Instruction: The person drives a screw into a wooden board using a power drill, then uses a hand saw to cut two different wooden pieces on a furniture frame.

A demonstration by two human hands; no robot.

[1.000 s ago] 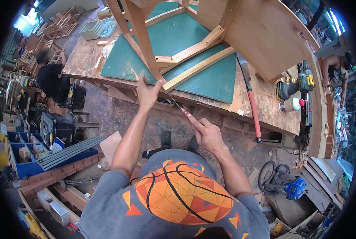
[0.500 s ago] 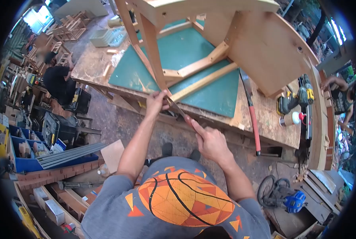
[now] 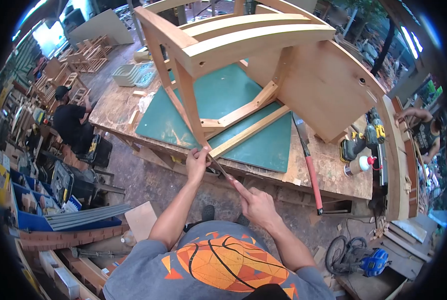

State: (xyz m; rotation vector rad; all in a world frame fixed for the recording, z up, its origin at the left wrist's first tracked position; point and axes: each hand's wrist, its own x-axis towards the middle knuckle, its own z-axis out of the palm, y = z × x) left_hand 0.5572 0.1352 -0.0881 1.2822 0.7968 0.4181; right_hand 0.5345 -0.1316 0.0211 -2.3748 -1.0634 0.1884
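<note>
A wooden chair frame (image 3: 256,41) with curved rails lies tipped over on a green board (image 3: 223,92) on the workbench. My left hand (image 3: 197,164) is at the frame's near corner, thumb and fingers pinched around the wood beside the tool tip. In my right hand (image 3: 257,204) is the reddish handle of a slim metal file (image 3: 222,171), index finger stretched along it. The file's narrow blade slants up to the left and meets that same corner. Where exactly it touches the wood is partly hidden by my left fingers.
On the workbench (image 3: 333,182) lie a red-handled saw (image 3: 312,175), a cordless drill (image 3: 373,131), a white bottle with red cap (image 3: 359,165) and plastic trays (image 3: 133,75). One person (image 3: 71,120) sits at left; another (image 3: 423,130) is at right. A blue machine (image 3: 374,262) stands on the floor.
My view has tilted up, so the chair frame, bench and both hands appear lower. Both hands keep about the same place at the corner, the file still against it.
</note>
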